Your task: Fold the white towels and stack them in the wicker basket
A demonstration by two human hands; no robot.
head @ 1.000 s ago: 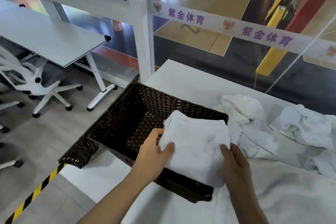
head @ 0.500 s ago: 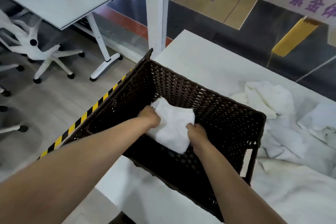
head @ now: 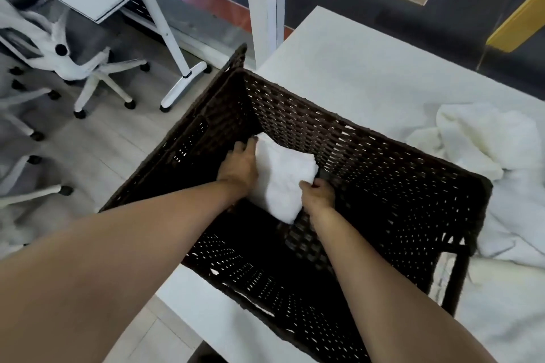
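The folded white terry towel point(head: 283, 177) sits low in the dark brown wicker basket point(head: 383, 138), toward its far-left corner, long axis pointing away from me, the only towel I see inside. My right hand point(head: 318, 193) pinches its near-right edge; my left hand point(head: 239, 168) lies along its left edge, grip hidden. Loose white towels point(head: 483, 138) wait beyond the basket's right wall

Soft, even light fell across the white tabletop point(head: 354, 68), leaving the inside of the wicker basket point(head: 324, 132) in deep shadow, where the folded towel point(head: 283, 174) glowed almost featureless. Wide-angle distortion stretched the forearms point(head: 118, 259) along the lower edge; loose towels point(head: 483, 132) at the tabletop's right edge looked soft.
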